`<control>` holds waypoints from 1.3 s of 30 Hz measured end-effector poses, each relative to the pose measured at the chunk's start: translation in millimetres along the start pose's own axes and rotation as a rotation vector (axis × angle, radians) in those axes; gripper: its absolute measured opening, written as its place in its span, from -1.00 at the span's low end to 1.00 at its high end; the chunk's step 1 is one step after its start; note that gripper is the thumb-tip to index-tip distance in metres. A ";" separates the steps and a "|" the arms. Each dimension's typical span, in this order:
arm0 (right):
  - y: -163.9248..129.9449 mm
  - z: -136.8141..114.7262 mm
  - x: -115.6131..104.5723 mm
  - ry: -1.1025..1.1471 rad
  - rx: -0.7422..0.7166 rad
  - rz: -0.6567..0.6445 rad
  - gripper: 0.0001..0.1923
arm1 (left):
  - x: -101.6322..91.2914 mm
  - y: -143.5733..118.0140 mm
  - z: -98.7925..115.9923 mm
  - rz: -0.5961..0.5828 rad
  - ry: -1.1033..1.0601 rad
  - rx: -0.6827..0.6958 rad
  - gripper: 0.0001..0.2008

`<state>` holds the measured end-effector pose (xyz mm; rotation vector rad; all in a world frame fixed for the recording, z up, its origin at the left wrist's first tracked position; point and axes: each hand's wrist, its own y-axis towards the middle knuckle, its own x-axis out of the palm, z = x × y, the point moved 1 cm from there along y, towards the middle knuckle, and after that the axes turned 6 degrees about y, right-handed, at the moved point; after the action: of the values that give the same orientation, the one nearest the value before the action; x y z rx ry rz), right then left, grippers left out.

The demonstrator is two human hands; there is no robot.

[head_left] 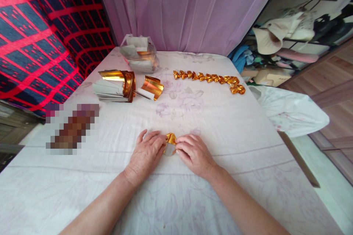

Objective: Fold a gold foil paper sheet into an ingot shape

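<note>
Between my two hands, low over the table, is a small piece of gold foil paper (170, 144), partly folded, with its grey-white back showing on the near side. My left hand (148, 149) pinches its left edge. On the right edge, the fingers of my right hand (193, 152) are closed in a similar pinch. Beyond the hands, a curved gold foil sheet (153, 87) lies on the cloth. Left of it stands a thick stack of gold foil sheets (114, 86) with white backs. Folded gold foil pieces (204, 76) form a row at the far right.
A clear plastic bag (139, 55) of more sheets sits at the table's far left. A pale floral cloth (220, 128) covers the table. A blurred-out patch (74, 127) lies left. Purple curtain (176, 11) hangs behind; shelves with a hat (268, 38) and a white bag (295, 112) stand right.
</note>
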<state>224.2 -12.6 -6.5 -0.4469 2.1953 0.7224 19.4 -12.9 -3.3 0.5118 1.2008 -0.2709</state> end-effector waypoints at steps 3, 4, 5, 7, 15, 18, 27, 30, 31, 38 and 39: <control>0.3 -0.3 3.3 0.008 0.033 0.019 -0.89 | 0.3 0.0 -1.0 0.006 -0.012 0.016 -0.88; 0.3 -0.4 4.2 0.010 0.046 0.026 -0.89 | 0.0 0.0 -1.1 0.004 -0.018 0.018 -0.88; 0.5 -0.5 5.0 0.012 0.057 0.032 -0.90 | -0.4 0.0 -1.2 0.000 -0.025 0.020 -0.88; 1.1 -1.2 5.9 0.007 0.077 0.046 -0.90 | -1.3 0.0 -0.9 -0.017 -0.041 0.021 -0.88; 3.8 -4.7 8.3 -0.046 0.119 0.113 -0.90 | -3.9 0.1 1.0 -0.052 -0.066 -0.001 -0.87; 3.7 -3.8 10.9 -0.057 0.121 0.143 -0.89 | -4.2 -0.6 2.2 -0.052 -0.070 -0.003 -0.89; 1.5 -0.1 5.5 0.041 0.080 0.088 -0.85 | -4.9 -1.7 3.9 -0.059 -0.050 -0.009 -0.87; -0.1 2.2 1.4 0.082 0.037 0.043 -0.83 | -4.7 -1.6 3.7 -0.060 -0.046 -0.011 -0.87; -0.4 3.0 0.6 0.086 0.027 0.035 -0.83 | -4.6 -1.6 3.6 -0.059 -0.045 -0.010 -0.87; -0.6 5.5 4.2 0.063 0.049 0.088 -0.87 | -4.8 -1.2 4.1 -0.054 -0.044 -0.012 -0.88; -0.7 5.4 4.7 0.061 0.049 0.099 -0.88 | -4.9 -1.2 4.3 -0.051 -0.044 -0.014 -0.88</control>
<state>224.6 -10.1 -13.3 -0.3410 2.3006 0.7138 20.7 -16.4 2.1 0.4614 1.1730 -0.3156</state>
